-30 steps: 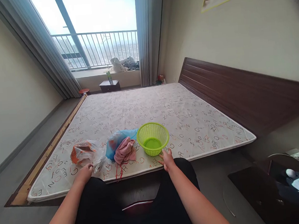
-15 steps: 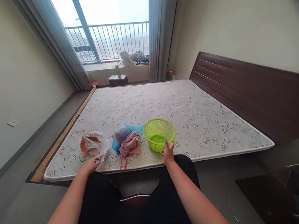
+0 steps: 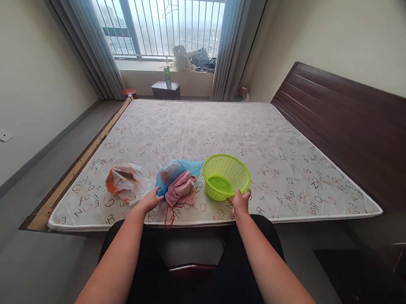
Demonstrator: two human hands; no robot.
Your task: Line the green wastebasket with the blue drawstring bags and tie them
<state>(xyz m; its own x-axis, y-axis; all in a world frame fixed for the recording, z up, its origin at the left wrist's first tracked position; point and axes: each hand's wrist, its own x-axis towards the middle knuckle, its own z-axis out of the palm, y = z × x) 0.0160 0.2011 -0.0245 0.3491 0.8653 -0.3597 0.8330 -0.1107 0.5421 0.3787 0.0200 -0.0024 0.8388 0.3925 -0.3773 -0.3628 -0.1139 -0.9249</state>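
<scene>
A green plastic basket stands on the near part of the mattress. My right hand grips its near rim. Left of the basket lies a blue plastic bag, with a pink cloth lying against its near side and red strings hanging toward the mattress edge. My left hand reaches with fingers apart beside the blue bag and cloth, holding nothing that I can see. At the left, a clear plastic bag with something orange inside rests on the mattress.
The patterned mattress lies in a wooden frame with a dark headboard at the right. Beyond its far edge stands a small nightstand carrying a green bottle. A dark table is at the lower right.
My left hand has moved right, from the clear bag to the blue bag, and its fingers have spread. My right hand remains at the basket rim. The camera view has tilted down.
</scene>
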